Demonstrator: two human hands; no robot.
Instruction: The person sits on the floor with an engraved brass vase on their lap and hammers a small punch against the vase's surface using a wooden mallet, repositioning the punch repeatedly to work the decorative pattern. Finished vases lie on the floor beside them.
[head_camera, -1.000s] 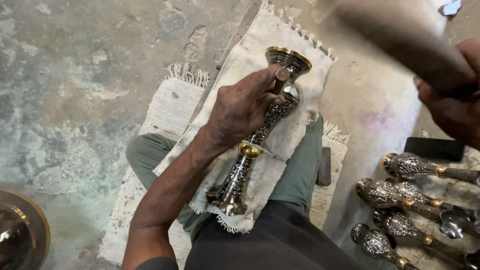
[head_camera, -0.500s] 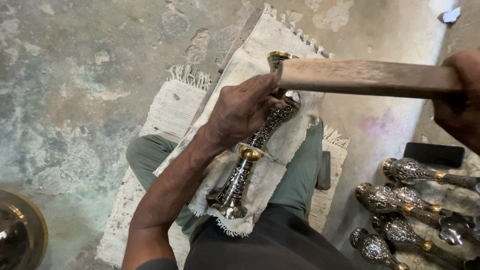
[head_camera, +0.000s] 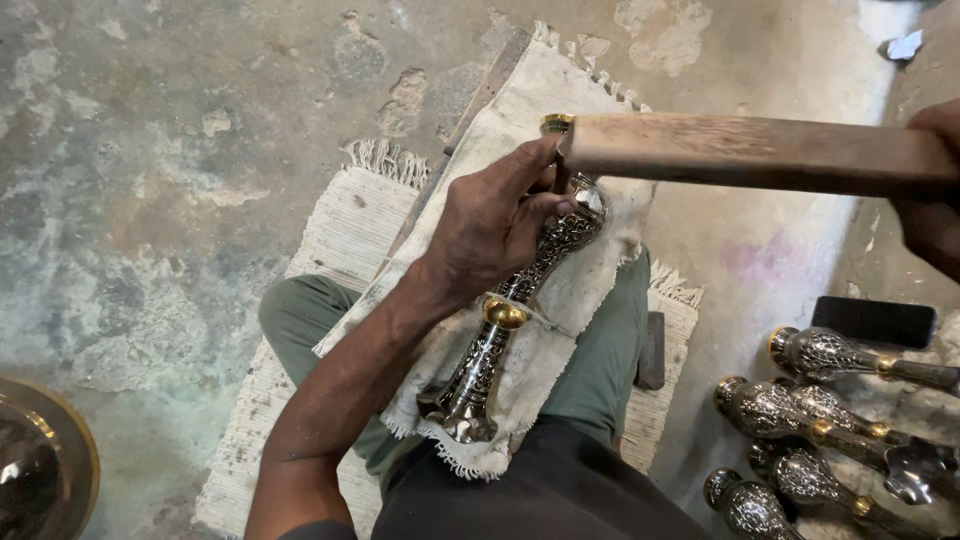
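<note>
— What's held?
— Left hand (head_camera: 500, 225) grips an engraved silver-and-brass vase (head_camera: 520, 310) over frayed white cloth (head_camera: 590, 290); right hand (head_camera: 930, 200) clasps a smooth wooden mallet (head_camera: 750, 155) touching its rim.
— Room?
— Bare concrete floor (head_camera: 150, 150) beyond the left hand.

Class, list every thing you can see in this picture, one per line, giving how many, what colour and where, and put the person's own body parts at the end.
Engraved metal vase: one, silver-black with brass bands, lying on the lap cloth.
Wooden bat: one, brown, held level over the vase's mouth.
Lap cloth: one, off-white, fringed, across the legs.
Woven mat: one, cream, on the floor under the person.
Finished vases: at least four, same colours, on the floor at lower right.
Black block: one, beside those vases.
Brass-rimmed vessel: one, lower left edge.
Concrete floor: grey-green, patchy.
Left hand: fingers around the vase's neck.
Right hand: grips the bat.
</note>
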